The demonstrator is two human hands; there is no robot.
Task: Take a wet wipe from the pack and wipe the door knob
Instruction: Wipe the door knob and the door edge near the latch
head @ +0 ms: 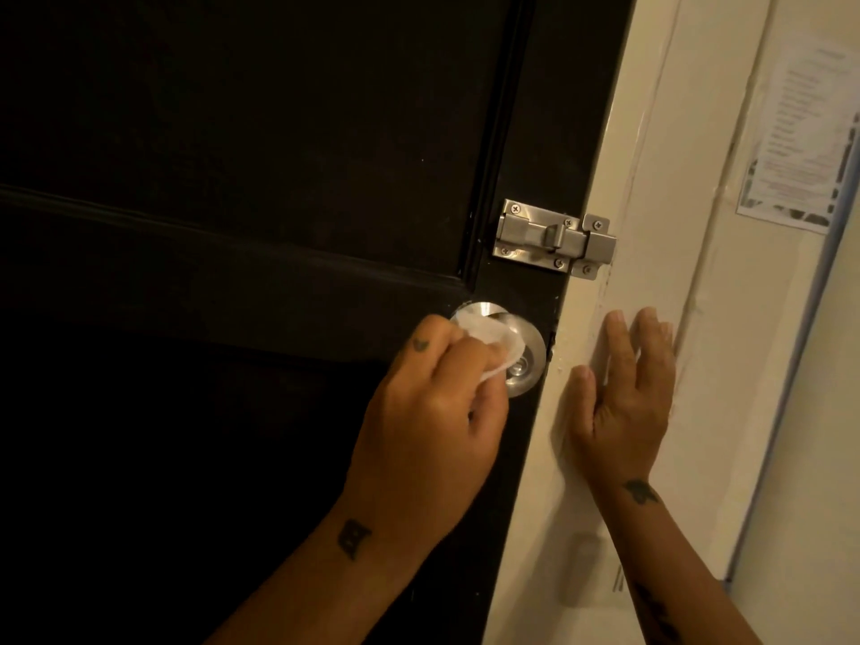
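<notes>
A round silver door knob sits on the right stile of a black door. My left hand is shut on a crumpled white wet wipe and presses it against the knob's upper left side. The wipe covers part of the knob's face; the knob's right rim and keyhole centre still show. My right hand lies flat and open on the cream door frame, just right of the knob, fingers spread upward. The wipe pack is not in view.
A steel slide bolt latch is screwed across the door edge and frame above the knob. A printed paper sheet hangs on the cream wall at the upper right. A pale blue strip runs down the far right.
</notes>
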